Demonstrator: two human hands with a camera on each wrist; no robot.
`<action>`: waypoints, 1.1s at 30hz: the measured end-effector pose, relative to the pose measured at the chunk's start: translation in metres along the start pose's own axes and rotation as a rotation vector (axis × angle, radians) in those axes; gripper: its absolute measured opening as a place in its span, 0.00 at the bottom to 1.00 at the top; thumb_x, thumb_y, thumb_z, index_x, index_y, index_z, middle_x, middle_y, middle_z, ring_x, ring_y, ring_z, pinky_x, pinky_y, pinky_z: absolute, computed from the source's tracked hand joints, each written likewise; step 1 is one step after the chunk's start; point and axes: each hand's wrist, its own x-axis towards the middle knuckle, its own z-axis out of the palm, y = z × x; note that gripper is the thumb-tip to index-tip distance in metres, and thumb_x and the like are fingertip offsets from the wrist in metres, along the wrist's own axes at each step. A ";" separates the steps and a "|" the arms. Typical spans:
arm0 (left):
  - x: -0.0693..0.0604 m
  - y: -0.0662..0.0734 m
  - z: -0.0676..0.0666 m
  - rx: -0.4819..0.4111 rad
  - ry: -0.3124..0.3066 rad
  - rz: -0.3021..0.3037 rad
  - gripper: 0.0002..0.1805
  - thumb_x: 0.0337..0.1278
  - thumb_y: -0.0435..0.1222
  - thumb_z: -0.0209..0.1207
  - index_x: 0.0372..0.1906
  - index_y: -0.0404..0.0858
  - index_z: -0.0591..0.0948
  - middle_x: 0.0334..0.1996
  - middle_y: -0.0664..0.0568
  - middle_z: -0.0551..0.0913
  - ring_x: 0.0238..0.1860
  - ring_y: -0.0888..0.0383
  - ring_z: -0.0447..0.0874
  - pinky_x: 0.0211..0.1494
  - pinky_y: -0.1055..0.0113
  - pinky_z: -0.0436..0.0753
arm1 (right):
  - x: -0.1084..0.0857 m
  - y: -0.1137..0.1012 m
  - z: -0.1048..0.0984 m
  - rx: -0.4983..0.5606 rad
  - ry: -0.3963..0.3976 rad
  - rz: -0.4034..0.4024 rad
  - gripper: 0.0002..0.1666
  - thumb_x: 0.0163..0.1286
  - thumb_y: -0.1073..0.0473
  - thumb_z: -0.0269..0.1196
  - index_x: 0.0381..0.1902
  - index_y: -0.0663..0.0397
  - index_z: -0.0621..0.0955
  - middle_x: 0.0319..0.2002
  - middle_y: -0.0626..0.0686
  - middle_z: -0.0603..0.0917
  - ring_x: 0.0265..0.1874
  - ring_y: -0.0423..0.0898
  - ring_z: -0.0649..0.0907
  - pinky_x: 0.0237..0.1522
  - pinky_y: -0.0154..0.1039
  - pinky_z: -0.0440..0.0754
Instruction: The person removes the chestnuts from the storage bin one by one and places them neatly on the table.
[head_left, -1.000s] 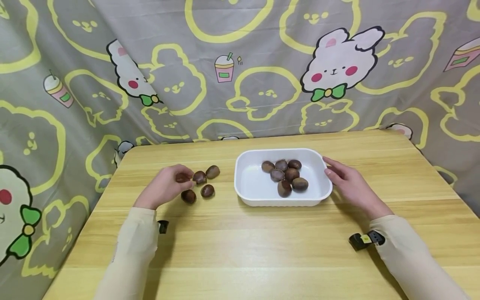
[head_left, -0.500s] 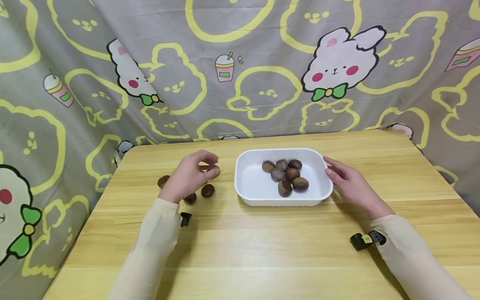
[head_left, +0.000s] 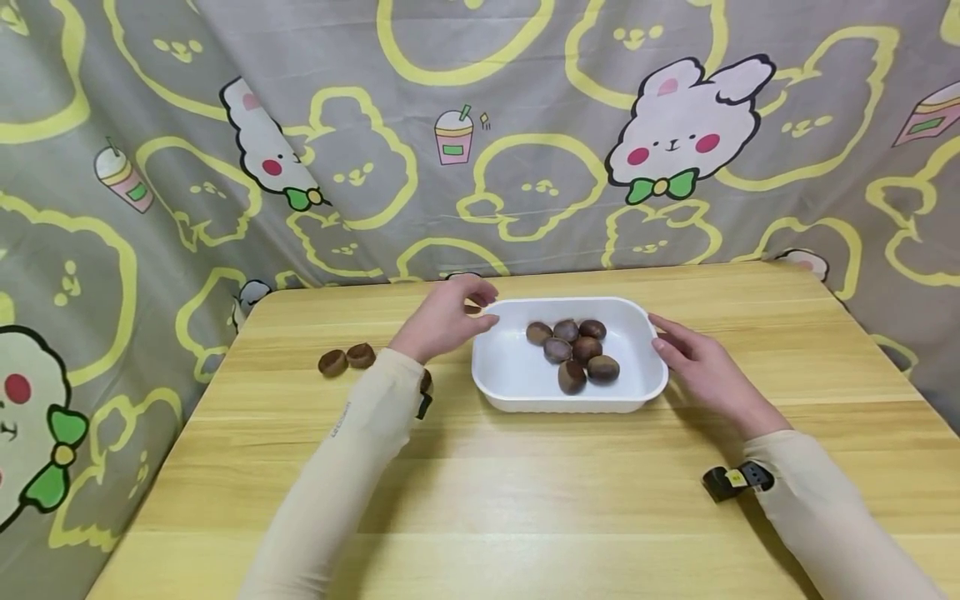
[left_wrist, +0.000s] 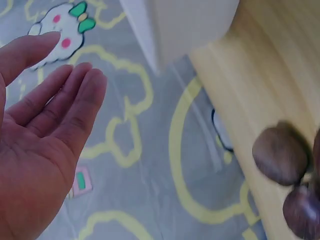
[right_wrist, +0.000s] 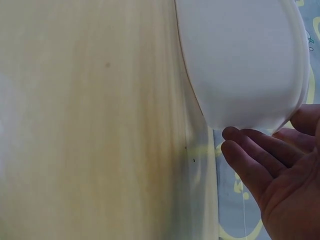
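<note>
My left hand (head_left: 447,318) hovers at the left end of the white tray (head_left: 566,405), its thumb and fingers apart. The left wrist view shows the palm and fingers of this hand (left_wrist: 52,120) with nothing in them, beside the tray (left_wrist: 187,30). At the tray's right end, my right hand (head_left: 708,375) touches the rim with extended fingers; the right wrist view has the fingers (right_wrist: 252,157) against the tray's end wall (right_wrist: 245,110). Several brown chestnuts (head_left: 572,377) lie together in the tray, right of its middle.
Two chestnuts (head_left: 332,362) (head_left: 361,356) lie on the wooden table (head_left: 480,500) left of my left arm, which partly covers another (head_left: 426,382). More chestnuts (left_wrist: 281,155) show in the left wrist view. A patterned grey curtain (head_left: 360,50) hangs behind the table.
My left hand has moved right and away from me, from above the loose chestnuts to the tray's left end. My right hand and the tray have stayed in place.
</note>
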 end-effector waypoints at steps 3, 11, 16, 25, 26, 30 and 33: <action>0.010 0.002 0.010 0.010 -0.040 0.012 0.18 0.59 0.32 0.66 0.53 0.31 0.80 0.48 0.42 0.81 0.51 0.48 0.79 0.54 0.64 0.77 | -0.001 0.000 0.001 0.000 -0.003 0.001 0.33 0.81 0.49 0.47 0.75 0.59 0.60 0.62 0.72 0.71 0.62 0.66 0.72 0.61 0.61 0.67; 0.030 0.014 0.025 0.106 -0.138 -0.008 0.20 0.59 0.34 0.66 0.55 0.31 0.79 0.51 0.43 0.81 0.52 0.51 0.78 0.56 0.65 0.75 | -0.001 -0.001 0.000 -0.001 -0.010 0.004 0.33 0.81 0.49 0.47 0.75 0.59 0.60 0.61 0.72 0.73 0.61 0.65 0.73 0.61 0.61 0.67; 0.044 0.018 0.030 0.205 -0.244 -0.003 0.20 0.58 0.33 0.66 0.55 0.32 0.80 0.51 0.44 0.82 0.52 0.52 0.78 0.56 0.66 0.74 | -0.001 -0.001 0.000 -0.003 -0.010 0.012 0.33 0.81 0.48 0.47 0.75 0.58 0.60 0.62 0.71 0.72 0.61 0.65 0.72 0.61 0.61 0.67; 0.062 0.020 0.046 0.315 -0.360 0.030 0.19 0.57 0.32 0.68 0.53 0.34 0.82 0.49 0.45 0.83 0.49 0.54 0.77 0.55 0.65 0.74 | -0.001 -0.001 -0.001 0.002 0.002 0.001 0.32 0.81 0.50 0.47 0.75 0.60 0.60 0.63 0.71 0.71 0.62 0.66 0.72 0.62 0.60 0.67; 0.062 0.020 0.048 0.322 -0.367 0.029 0.19 0.57 0.32 0.68 0.54 0.34 0.82 0.49 0.45 0.83 0.50 0.54 0.77 0.56 0.65 0.74 | -0.001 -0.001 -0.001 0.005 0.004 -0.002 0.32 0.81 0.51 0.47 0.75 0.60 0.60 0.63 0.71 0.70 0.62 0.66 0.72 0.62 0.59 0.67; 0.062 0.017 0.052 0.350 -0.394 0.020 0.18 0.57 0.31 0.67 0.54 0.34 0.82 0.49 0.46 0.83 0.50 0.53 0.78 0.56 0.65 0.75 | -0.001 0.000 0.000 0.011 0.005 -0.003 0.32 0.81 0.50 0.48 0.75 0.60 0.61 0.64 0.71 0.70 0.62 0.65 0.71 0.62 0.59 0.67; 0.062 0.015 0.055 0.359 -0.400 0.022 0.17 0.56 0.31 0.67 0.53 0.35 0.83 0.47 0.47 0.84 0.49 0.54 0.78 0.56 0.65 0.75 | 0.000 0.001 0.000 0.007 0.005 -0.006 0.32 0.81 0.50 0.48 0.75 0.60 0.61 0.63 0.72 0.70 0.63 0.66 0.71 0.61 0.59 0.67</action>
